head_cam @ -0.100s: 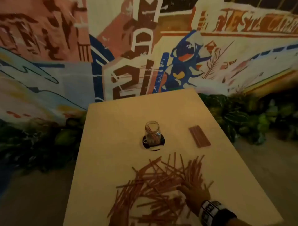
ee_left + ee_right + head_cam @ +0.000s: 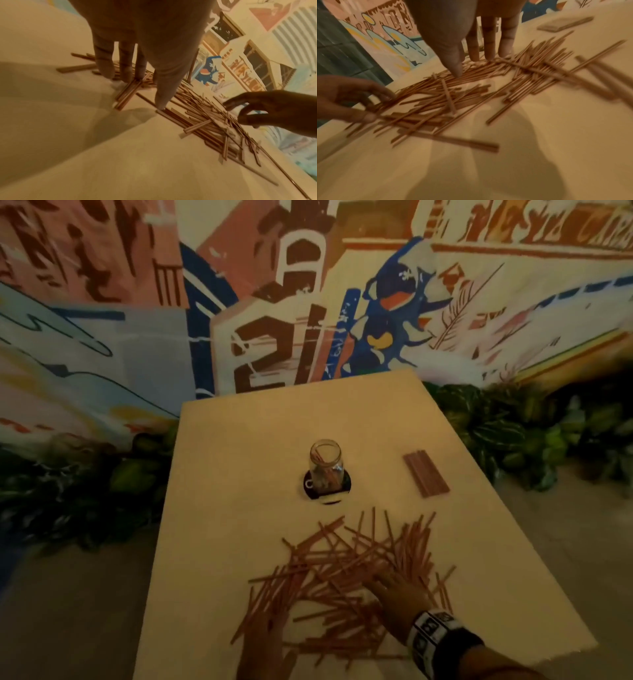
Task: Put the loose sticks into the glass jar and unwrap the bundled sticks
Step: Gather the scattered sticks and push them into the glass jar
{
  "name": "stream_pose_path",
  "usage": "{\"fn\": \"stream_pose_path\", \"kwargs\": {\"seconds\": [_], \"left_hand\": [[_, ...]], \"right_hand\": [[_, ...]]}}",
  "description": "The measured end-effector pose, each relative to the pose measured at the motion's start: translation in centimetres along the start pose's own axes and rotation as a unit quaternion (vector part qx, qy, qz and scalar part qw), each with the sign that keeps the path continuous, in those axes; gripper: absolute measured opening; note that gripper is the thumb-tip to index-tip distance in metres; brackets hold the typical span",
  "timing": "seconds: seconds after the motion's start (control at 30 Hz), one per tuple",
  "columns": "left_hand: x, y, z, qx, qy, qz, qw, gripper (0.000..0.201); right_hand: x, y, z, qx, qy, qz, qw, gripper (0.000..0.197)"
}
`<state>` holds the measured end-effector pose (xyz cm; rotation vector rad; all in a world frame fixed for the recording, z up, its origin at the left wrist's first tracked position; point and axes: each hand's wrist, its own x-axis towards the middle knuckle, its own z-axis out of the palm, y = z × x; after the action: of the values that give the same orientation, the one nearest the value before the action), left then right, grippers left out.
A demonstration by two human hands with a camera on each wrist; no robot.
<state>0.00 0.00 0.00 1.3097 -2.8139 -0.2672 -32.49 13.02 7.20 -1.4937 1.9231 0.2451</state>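
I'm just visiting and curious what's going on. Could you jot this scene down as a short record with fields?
table: pale, by a painted wall
jar: upright on a dark coaster, a few sticks inside
sticks: scattered in a loose pile nearer the person
bundle: lying flat right of the jar
left hand: fingers straight, tips on sticks
right hand: fingers straight, touching the pile

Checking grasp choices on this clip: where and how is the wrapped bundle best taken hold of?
Judging by its pose, the bundle is best pinched across its two long edges near the middle, coming from above. It lies flat on the table, a slim rectangle, apart from the jar and the loose sticks.
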Motion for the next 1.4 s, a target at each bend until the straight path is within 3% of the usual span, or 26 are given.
{"fn": "stream_pose_path", "kwargs": {"seconds": [0.07,0.13,0.37,0.53,0.57,0.6,0.7,0.9,1.13,1.23,1.4], "left_hand": [[2.0,7.2,-0.2,-0.085,-0.086,-0.036,0.992,0.078],[2.5,8.3,-0.3,-0.145,-0.219,-0.057,0.963,0.062],[3.2,8.1,-0.9,-0.201,-0.189,-0.147,0.95,0.038],[3.8,7.9,-2.4,-0.279,-0.203,-0.232,0.909,0.064],[3.9,8.0,-2.7,-0.276,-0.21,-0.244,0.906,0.065],[3.9,7.9,-2.5,-0.257,-0.217,-0.254,0.907,0.063],[3.4,8.0,-3.1,-0.221,-0.218,-0.291,0.905,0.046],[3.3,9.3,-4.1,-0.218,-0.191,-0.377,0.88,0.042],[3.3,10.4,-4.9,-0.207,-0.216,-0.41,0.862,0.052],[3.5,10.5,-4.8,-0.216,-0.235,-0.384,0.866,0.047],[4.5,10.6,-4.2,-0.203,-0.256,-0.344,0.88,0.05]], "right_hand": [[0.7,-1.7,0.7,-0.019,-0.02,-0.029,0.999,0.068],[1.2,-3.0,2.0,-0.052,-0.047,-0.04,0.997,0.067],[3.3,-3.4,2.1,-0.023,-0.031,-0.012,0.999,0.042],[4.3,-1.8,1.1,-0.009,0.005,-0.026,1.0,0.045],[4.3,-1.4,0.4,0.003,-0.037,-0.009,0.999,0.052],[4.4,-0.9,0.2,-0.021,-0.004,-0.009,1.0,0.056],[4.6,-0.3,-1.8,-0.007,-0.009,-0.077,0.997,0.033],[5.7,1.1,-4.9,0.046,-0.013,-0.095,0.994,0.04],[7.8,1.6,-6.1,-0.034,-0.028,-0.09,0.995,0.047],[8.0,1.0,-5.3,-0.079,-0.056,-0.113,0.989,0.059],[7.3,-0.8,-4.8,-0.111,-0.072,-0.129,0.983,0.047]]}}
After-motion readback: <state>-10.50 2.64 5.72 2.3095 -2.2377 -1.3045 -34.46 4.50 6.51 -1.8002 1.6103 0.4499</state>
